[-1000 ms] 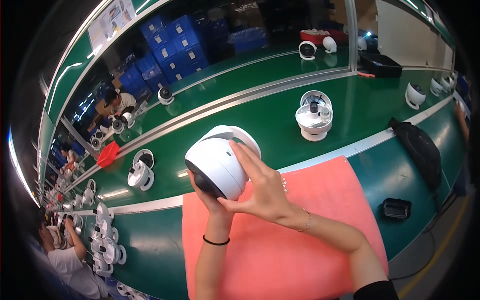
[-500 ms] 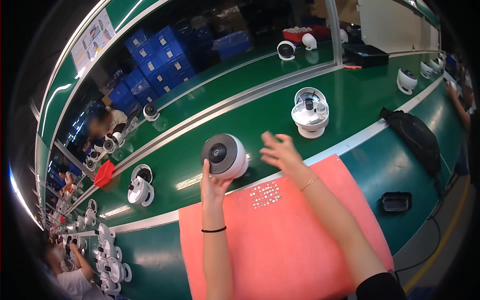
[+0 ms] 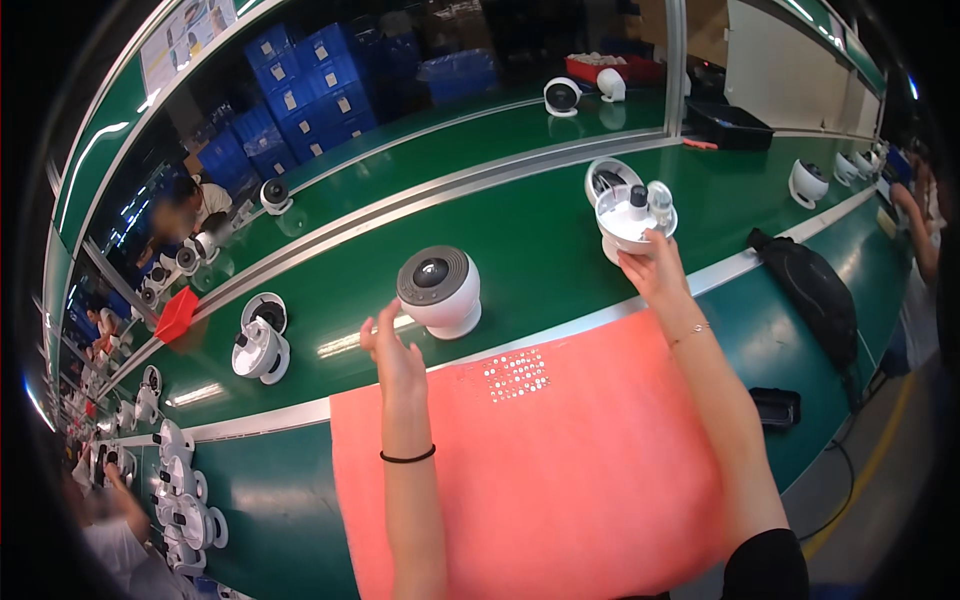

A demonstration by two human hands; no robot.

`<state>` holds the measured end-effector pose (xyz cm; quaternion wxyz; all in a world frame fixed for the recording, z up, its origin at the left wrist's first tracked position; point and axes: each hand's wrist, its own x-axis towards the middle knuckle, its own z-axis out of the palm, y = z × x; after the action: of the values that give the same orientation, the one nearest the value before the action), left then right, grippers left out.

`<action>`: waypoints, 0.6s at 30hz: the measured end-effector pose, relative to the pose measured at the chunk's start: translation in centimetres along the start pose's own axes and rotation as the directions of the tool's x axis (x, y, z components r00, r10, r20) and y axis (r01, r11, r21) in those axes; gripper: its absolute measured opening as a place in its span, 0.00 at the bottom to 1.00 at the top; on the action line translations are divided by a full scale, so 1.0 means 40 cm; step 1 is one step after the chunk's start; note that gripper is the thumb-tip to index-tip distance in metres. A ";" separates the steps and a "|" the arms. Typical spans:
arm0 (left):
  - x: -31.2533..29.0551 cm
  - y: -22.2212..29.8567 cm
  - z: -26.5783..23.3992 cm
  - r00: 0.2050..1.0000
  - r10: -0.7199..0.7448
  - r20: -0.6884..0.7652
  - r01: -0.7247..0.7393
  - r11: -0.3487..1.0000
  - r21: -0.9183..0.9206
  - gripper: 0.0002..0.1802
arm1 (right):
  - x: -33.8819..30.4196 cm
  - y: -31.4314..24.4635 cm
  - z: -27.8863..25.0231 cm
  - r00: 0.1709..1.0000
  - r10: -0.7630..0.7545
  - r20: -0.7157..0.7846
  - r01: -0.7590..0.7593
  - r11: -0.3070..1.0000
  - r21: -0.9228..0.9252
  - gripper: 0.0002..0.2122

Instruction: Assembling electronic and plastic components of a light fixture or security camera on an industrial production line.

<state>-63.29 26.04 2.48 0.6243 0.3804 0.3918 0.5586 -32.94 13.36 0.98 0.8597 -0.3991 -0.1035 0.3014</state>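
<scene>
A white round device with a dark ringed face stands upright on the green bench. Just in front of its left side is my left hand, fingers apart and holding nothing. To the right, my right hand grips the near edge of an opened white device. A black post and a clear round part sit in that device's bowl-shaped half, and its other half shows behind. Below my hands, rows of small shiny pieces lie on a pink mat.
Another opened white device stands left. Several more white units crowd the lower left near a co-worker. A black bag and small black tray lie right. A metal rail crosses behind; a red bin sits beside it.
My left hand has let go of the ringed device, which now stands upright on the bench with its face turned upward. My right hand has moved right and taken hold of the opened device.
</scene>
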 end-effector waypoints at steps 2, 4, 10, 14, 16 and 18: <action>-0.057 0.041 0.024 0.999 0.019 0.028 -0.017 0.995 -0.101 0.41 | -0.078 -0.053 0.013 0.999 0.014 0.040 -0.011 0.997 -0.073 0.25; -0.088 0.062 0.018 0.881 -0.123 0.456 0.338 0.838 -0.427 0.36 | -0.137 -0.087 0.030 0.978 0.087 0.190 -0.050 0.980 -0.192 0.25; -0.171 0.001 -0.134 0.172 -0.077 0.982 0.947 0.289 -0.143 0.44 | -0.327 -0.156 0.109 0.829 0.427 0.361 -0.266 0.869 -0.418 0.23; -0.253 -0.013 -0.276 0.153 -0.117 0.981 0.957 0.267 -0.118 0.50 | -0.424 -0.092 0.131 0.702 0.595 0.392 -0.278 0.735 -0.618 0.21; -0.287 0.003 -0.333 0.265 -0.370 0.890 0.964 0.127 -0.234 0.53 | -0.478 -0.077 0.164 0.682 0.651 0.334 -0.221 0.619 -0.753 0.21; -0.317 0.022 -0.367 0.219 -0.463 0.859 0.967 0.220 -0.128 0.49 | -0.500 -0.049 0.163 0.678 0.661 0.321 -0.216 0.597 -0.772 0.21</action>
<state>-77.92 14.03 -1.84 0.9955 0.0403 0.0483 0.0712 -50.75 4.43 7.98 0.4666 -0.5844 -0.3545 0.5614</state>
